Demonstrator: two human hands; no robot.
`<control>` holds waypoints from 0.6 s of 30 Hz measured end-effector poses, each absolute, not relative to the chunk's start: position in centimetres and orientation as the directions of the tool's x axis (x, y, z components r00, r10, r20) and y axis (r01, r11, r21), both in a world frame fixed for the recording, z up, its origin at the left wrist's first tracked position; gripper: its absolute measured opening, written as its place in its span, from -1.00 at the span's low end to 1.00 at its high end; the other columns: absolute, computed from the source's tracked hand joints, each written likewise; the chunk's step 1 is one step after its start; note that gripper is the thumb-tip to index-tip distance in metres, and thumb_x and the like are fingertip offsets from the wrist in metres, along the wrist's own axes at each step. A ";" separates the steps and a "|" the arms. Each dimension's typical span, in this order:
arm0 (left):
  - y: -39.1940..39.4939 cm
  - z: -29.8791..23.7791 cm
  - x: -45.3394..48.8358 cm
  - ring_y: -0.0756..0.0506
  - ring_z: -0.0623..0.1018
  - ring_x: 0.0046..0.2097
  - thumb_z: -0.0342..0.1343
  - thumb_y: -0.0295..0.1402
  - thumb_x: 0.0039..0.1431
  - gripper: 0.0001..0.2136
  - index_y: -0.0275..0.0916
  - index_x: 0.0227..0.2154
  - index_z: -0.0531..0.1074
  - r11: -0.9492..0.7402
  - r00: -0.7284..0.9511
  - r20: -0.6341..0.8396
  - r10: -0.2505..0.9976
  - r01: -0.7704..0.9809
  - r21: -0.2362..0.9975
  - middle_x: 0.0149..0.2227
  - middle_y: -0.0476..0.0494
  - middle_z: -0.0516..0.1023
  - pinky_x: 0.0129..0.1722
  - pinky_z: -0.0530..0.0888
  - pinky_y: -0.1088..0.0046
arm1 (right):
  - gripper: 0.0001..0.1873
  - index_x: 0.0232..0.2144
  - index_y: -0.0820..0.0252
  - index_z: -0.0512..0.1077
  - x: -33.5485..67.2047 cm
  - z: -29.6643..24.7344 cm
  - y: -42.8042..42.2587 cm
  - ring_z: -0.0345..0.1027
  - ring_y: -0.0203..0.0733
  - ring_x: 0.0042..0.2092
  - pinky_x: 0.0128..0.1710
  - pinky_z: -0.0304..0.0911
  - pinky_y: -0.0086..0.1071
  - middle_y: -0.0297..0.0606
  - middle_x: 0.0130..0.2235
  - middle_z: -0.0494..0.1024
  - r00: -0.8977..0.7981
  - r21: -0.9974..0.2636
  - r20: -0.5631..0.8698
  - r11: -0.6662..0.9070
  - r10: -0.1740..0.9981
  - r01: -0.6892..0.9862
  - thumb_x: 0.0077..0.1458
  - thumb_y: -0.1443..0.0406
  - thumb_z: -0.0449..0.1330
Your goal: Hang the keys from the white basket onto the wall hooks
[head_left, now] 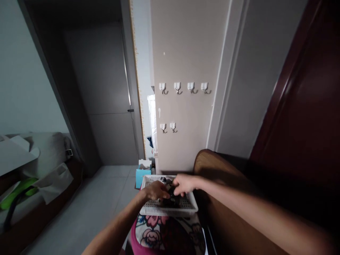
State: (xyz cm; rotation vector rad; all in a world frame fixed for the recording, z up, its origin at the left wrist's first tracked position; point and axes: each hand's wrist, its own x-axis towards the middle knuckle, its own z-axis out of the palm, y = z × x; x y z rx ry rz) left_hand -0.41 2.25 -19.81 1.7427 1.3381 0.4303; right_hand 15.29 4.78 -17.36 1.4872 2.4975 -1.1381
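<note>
- Your left hand (157,191) and right hand (183,185) curled at dark items (172,202); grip couldn't be told
- Working low within the white basket (170,213) suited you

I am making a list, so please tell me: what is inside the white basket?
Inside the white basket are dark items, too dim to identify. The left hand and right hand partly cover them; whatever lies directly beneath cannot be seen.
</note>
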 end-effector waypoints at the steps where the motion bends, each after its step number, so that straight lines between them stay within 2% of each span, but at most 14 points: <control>1: 2.4 -20.2 -0.8 0.07 0.30 -0.61 -0.01 -0.41 -0.29 -0.90 -0.31 -0.63 0.36 -0.028 0.318 -0.192 0.929 0.575 0.818 -0.70 0.04 0.33 -0.63 0.22 0.62 | -0.87 -0.61 0.25 0.35 15.4 -17.1 5.0 0.07 -0.46 -0.71 -0.73 -0.06 -0.59 -0.45 -0.77 0.25 -0.552 -0.609 -0.293 0.293 0.780 0.737 -0.35 0.34 0.05; 4: 3.1 -21.7 -1.7 0.06 0.35 -0.55 -0.08 -0.43 -0.22 -0.85 -0.33 -0.55 0.35 -0.004 0.088 -0.051 0.995 0.533 0.846 -0.59 -0.02 0.39 -0.55 0.27 0.60 | -0.81 -0.53 0.22 0.37 16.3 -16.5 5.8 0.13 -0.45 -0.67 -0.68 -0.02 -0.58 -0.45 -0.73 0.29 -0.508 -0.649 -0.130 0.314 0.851 0.693 -0.31 0.34 0.03; 7: 3.3 -23.5 -2.0 0.03 0.38 -0.45 -0.11 -0.46 -0.19 -0.83 -0.35 -0.49 0.34 0.010 -0.082 0.045 0.996 0.578 0.816 -0.48 -0.10 0.42 -0.43 0.29 0.56 | -0.88 -0.63 0.22 0.38 18.0 -17.2 5.6 0.10 -0.43 -0.69 -0.67 -0.03 -0.56 -0.47 -0.79 0.24 -0.502 -0.543 -0.176 0.342 0.847 0.767 -0.35 0.36 0.05; 9: 3.0 -24.5 -1.9 0.02 0.38 -0.41 -0.12 -0.47 -0.18 -0.81 -0.34 -0.45 0.33 0.000 -0.101 0.079 0.992 0.615 0.788 -0.45 -0.12 0.42 -0.38 0.28 0.54 | -0.95 -0.74 0.21 0.34 18.8 -18.2 4.9 0.07 -0.43 -0.70 -0.68 -0.06 -0.55 -0.47 -0.82 0.19 -0.539 -0.434 -0.187 0.423 0.821 0.795 -0.40 0.39 0.08; 12: 2.2 -24.9 -1.7 0.02 0.38 -0.37 -0.15 -0.49 -0.16 -0.74 -0.33 -0.32 0.28 -0.039 -0.139 0.156 0.978 0.612 0.790 -0.38 -0.13 0.40 -0.33 0.28 0.53 | -0.94 -0.81 0.21 0.30 18.5 -19.3 3.7 0.09 -0.40 -0.67 -0.66 -0.07 -0.53 -0.41 -0.77 0.22 -0.576 -0.280 -0.094 0.534 0.812 0.798 -0.42 0.38 0.10; 15: 1.7 -24.6 -1.7 0.02 0.37 -0.32 -0.17 -0.47 -0.13 -0.72 -0.33 -0.28 0.25 -0.077 -0.176 0.228 0.958 0.604 0.793 -0.33 -0.14 0.37 -0.28 0.27 0.51 | -0.92 -0.74 0.19 0.34 17.2 -19.8 3.2 0.19 -0.32 -0.57 -0.60 -0.01 -0.49 -0.31 -0.66 0.33 -0.554 -0.168 0.005 0.546 0.833 0.821 -0.35 0.31 0.08; 18: 1.7 -24.5 -1.8 0.00 0.37 -0.32 -0.16 -0.46 -0.15 -0.71 -0.34 -0.28 0.25 -0.075 -0.102 0.175 0.979 0.622 0.780 -0.32 -0.15 0.37 -0.29 0.28 0.50 | -0.85 -0.63 0.22 0.37 16.5 -20.3 3.4 0.24 -0.20 -0.47 -0.52 0.05 -0.42 -0.21 -0.55 0.39 -0.558 -0.085 0.033 0.558 0.829 0.825 -0.31 0.26 0.07</control>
